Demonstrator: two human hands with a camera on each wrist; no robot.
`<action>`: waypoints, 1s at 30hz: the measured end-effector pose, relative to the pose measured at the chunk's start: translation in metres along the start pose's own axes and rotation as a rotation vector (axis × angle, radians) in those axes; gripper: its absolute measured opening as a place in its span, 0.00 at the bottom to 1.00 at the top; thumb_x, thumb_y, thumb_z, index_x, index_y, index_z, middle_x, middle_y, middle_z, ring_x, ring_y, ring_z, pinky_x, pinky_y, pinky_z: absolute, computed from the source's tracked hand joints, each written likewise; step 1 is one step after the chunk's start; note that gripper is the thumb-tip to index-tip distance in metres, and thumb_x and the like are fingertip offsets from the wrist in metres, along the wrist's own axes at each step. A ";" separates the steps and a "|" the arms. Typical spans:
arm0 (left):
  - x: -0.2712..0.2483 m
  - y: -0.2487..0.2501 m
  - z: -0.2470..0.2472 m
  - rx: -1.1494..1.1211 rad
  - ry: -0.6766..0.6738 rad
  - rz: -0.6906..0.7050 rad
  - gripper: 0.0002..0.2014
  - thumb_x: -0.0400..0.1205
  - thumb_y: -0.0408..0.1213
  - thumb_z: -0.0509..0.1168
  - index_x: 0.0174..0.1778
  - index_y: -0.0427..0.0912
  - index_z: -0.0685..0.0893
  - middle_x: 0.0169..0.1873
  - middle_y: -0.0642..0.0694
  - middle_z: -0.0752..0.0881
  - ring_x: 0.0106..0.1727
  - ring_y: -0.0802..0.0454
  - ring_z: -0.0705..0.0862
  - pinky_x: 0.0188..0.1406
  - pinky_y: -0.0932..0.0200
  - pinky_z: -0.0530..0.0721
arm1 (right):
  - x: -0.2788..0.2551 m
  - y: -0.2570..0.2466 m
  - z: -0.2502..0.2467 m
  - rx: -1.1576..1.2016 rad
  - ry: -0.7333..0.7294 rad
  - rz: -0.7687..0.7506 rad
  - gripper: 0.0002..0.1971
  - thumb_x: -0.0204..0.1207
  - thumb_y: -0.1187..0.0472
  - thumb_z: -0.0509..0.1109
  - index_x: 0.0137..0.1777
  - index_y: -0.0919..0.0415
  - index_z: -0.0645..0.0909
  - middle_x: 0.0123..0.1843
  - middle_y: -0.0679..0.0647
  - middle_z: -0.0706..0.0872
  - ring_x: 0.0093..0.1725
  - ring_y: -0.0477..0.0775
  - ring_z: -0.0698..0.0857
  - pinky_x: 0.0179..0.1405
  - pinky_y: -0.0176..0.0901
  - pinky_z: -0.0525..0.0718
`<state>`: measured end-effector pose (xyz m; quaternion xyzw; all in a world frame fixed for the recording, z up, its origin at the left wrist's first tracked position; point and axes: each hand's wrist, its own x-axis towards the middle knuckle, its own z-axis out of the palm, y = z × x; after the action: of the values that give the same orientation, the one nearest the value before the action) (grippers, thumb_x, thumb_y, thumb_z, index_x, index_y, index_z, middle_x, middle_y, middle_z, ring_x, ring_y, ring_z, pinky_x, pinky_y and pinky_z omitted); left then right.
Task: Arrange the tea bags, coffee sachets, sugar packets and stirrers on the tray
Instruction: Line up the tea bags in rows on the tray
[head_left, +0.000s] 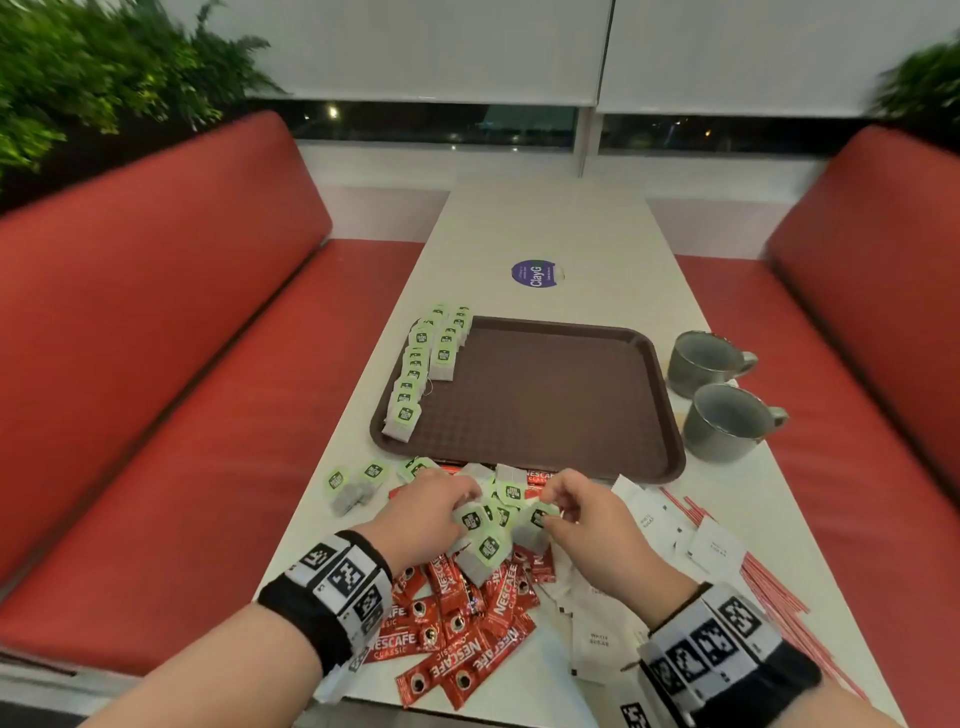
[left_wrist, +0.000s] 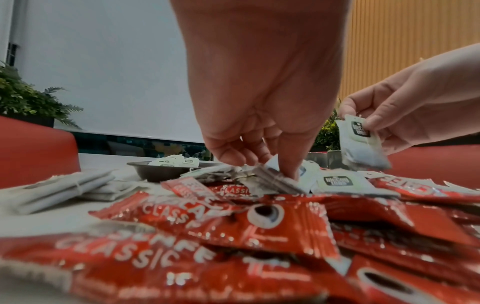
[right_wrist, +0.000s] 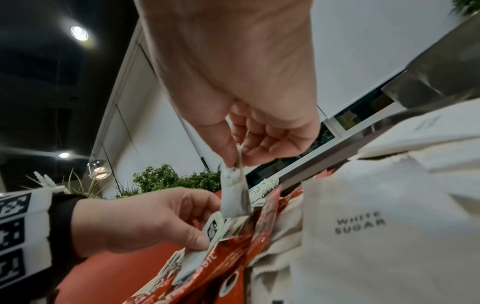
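A brown tray (head_left: 545, 405) lies mid-table with two rows of green-tagged tea bags (head_left: 421, 374) along its left side. In front of it is a mixed heap: loose tea bags (head_left: 488, 545), red coffee sachets (head_left: 457, 639), white sugar packets (head_left: 660, 525) and red-white stirrers (head_left: 769, 587). My left hand (head_left: 467, 506) reaches into the heap, and its curled fingers (left_wrist: 288, 164) pinch a tea bag (left_wrist: 275, 181) lying there. My right hand (head_left: 550, 512) pinches another tea bag (left_wrist: 361, 142) by its top and holds it hanging just above the heap (right_wrist: 233, 197).
Two grey mugs (head_left: 706, 361) (head_left: 727, 421) stand right of the tray. A few tea bags (head_left: 353, 483) lie apart to the left of the heap. A round blue sticker (head_left: 535, 274) is on the table beyond the tray. Red benches (head_left: 156, 364) flank both sides.
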<state>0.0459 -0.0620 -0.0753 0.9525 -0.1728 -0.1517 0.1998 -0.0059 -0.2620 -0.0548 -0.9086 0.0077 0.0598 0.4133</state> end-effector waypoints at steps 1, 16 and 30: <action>0.000 -0.001 0.000 0.008 0.006 0.011 0.19 0.77 0.32 0.66 0.64 0.51 0.78 0.51 0.50 0.80 0.56 0.55 0.71 0.55 0.58 0.74 | -0.001 0.001 -0.001 0.026 0.003 0.009 0.14 0.75 0.68 0.70 0.42 0.45 0.76 0.39 0.50 0.82 0.35 0.43 0.76 0.33 0.31 0.74; -0.027 -0.040 -0.030 -0.767 0.227 -0.172 0.03 0.82 0.40 0.65 0.43 0.52 0.79 0.42 0.44 0.87 0.40 0.49 0.83 0.43 0.55 0.80 | 0.081 -0.060 -0.014 0.254 0.100 0.000 0.04 0.79 0.60 0.68 0.43 0.56 0.79 0.29 0.52 0.86 0.29 0.47 0.80 0.36 0.45 0.80; -0.038 -0.105 -0.058 -1.512 0.321 -0.408 0.06 0.87 0.34 0.56 0.58 0.39 0.74 0.30 0.35 0.85 0.28 0.46 0.82 0.21 0.60 0.79 | 0.265 -0.069 0.060 -0.113 -0.018 0.145 0.06 0.75 0.67 0.69 0.45 0.55 0.77 0.47 0.57 0.86 0.50 0.57 0.85 0.47 0.42 0.79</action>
<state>0.0605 0.0624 -0.0614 0.5821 0.1852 -0.1223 0.7822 0.2559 -0.1618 -0.0726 -0.9269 0.0666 0.0980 0.3561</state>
